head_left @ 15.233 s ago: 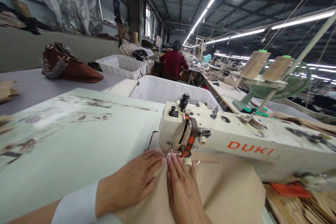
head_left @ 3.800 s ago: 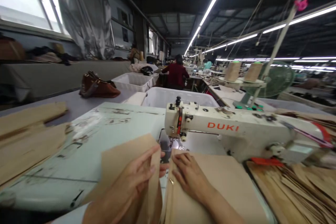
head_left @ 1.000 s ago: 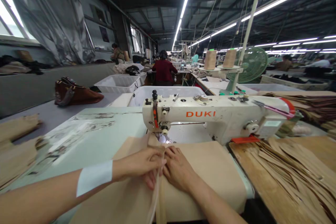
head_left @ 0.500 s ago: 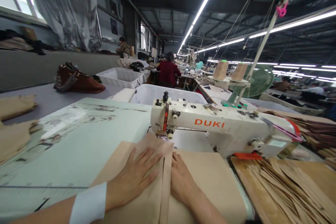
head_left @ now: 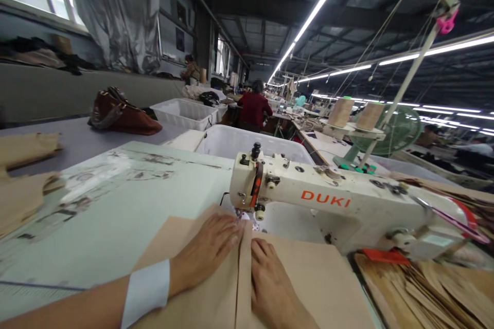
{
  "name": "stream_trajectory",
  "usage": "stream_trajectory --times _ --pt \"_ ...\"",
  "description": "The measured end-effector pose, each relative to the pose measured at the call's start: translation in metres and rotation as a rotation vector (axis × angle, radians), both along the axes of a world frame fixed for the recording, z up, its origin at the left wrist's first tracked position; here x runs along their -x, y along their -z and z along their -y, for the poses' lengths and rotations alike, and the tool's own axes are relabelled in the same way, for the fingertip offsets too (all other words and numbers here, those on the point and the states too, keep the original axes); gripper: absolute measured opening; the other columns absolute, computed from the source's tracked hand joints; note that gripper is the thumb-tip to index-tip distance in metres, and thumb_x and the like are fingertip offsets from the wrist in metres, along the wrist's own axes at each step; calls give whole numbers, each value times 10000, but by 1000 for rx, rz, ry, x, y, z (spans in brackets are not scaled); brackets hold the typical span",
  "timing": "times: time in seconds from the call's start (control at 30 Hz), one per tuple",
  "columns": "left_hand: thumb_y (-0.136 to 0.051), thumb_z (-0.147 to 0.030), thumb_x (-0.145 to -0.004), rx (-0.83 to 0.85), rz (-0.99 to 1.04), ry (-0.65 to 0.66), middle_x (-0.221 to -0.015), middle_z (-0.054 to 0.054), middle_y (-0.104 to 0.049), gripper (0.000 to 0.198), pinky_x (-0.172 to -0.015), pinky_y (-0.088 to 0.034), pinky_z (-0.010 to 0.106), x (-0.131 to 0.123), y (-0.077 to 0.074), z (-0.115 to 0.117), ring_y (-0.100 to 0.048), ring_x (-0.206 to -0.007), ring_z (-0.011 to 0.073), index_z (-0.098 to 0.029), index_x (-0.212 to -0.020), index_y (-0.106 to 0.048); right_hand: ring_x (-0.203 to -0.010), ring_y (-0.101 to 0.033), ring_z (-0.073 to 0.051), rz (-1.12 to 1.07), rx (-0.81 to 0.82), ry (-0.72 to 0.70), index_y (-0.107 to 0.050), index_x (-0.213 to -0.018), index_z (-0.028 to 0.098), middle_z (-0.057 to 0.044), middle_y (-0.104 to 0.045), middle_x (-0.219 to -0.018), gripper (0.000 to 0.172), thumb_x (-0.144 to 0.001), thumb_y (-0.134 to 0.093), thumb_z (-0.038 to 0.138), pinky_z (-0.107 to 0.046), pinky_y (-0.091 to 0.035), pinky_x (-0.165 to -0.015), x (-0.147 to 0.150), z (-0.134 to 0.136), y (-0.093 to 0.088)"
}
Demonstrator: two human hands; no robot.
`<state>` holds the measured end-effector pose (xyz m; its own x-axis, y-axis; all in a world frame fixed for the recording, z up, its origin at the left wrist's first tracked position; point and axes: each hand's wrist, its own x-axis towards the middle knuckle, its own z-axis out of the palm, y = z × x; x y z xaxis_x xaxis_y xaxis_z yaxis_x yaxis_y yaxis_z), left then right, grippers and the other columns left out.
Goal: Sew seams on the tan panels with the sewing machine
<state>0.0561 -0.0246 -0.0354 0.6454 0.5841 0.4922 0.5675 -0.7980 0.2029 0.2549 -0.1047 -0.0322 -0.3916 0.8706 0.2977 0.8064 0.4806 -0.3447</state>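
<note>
Tan sheet material (head_left: 309, 277), fabric or leather, lies across the front of the sewing machine (head_left: 285, 190), with a narrow strip (head_left: 244, 277) of the same colour running along its middle towards the needle area. My left hand (head_left: 210, 247) lies flat on the left part of the sheet, fingers stretched out, tips beside the strip and close to the presser foot. Against the strip's right side rests my right hand (head_left: 270, 277), fingers bent and held together on the material. Whether its fingertips pinch the strip's edge I cannot tell. A pale band (head_left: 146, 288) wraps my left wrist.
At the right, a wooden board (head_left: 374, 293) carries a pile of tan strips (head_left: 432, 293). A brown handbag (head_left: 123, 113) and more tan pieces (head_left: 27, 180) lie on the left. Behind the machine stand a white bin (head_left: 254, 141) and thread cones (head_left: 341, 112). A person (head_left: 254, 105) sits beyond.
My left hand has slid forward, its fingers closer together and nearer the needle. The strip's front end now reaches the presser foot area. The whole view has shifted slightly.
</note>
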Motion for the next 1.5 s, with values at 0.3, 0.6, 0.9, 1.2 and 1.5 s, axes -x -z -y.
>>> stream_trajectory --times 0.3,0.6,0.9,1.2,1.5 --pt "-457 -337 -1011 20 -83 -69 -1007 82 -713 313 -807 -553 379 5 -6 -35 -676 -920 241 -178 -980 -725 -1194 -432 -255 -41 -4 -21 -659 -1147 176 -83 -576 -1212 361 -805 -575 96 -384 -359 -1069 -3 -3 4" --pt "-401 -401 -1042 110 -192 5 -1560 69 -344 570 -1194 -196 508 31 12 43 -340 -1417 247 -238 -1553 -210 -1133 -461 -244 47 7 -33 -654 -1028 128 -104 -571 -1106 206 -857 -544 93 -382 -397 -1062 -1 -1 -4" --pt "-351 -412 -1050 195 -239 10 -1547 72 -369 489 -1178 -136 573 18 -6 34 -299 -1433 257 -240 -1507 -325 -1144 -462 -250 4 9 -65 -632 -1125 160 -98 -564 -1141 287 -864 -546 76 -407 -423 -1040 0 -2 -6" --pt "-350 -388 -1052 217 -312 77 -1600 37 -245 532 -1189 -16 557 26 -5 34 -191 -1475 227 -257 -1548 -206 -1155 -475 -248 -26 -16 -71 -615 -1161 171 -93 -580 -1185 287 -897 -518 114 -422 -433 -1035 0 -2 -7" --pt "-386 -366 -1030 158 -300 68 -1575 85 -307 551 -1177 -126 576 21 -7 34 -277 -1444 264 -198 -1537 -252 -1155 -487 -235 -3 15 -55 -604 -1199 168 -91 -590 -1195 287 -928 -512 157 -398 -435 -1037 -1 -4 -15"
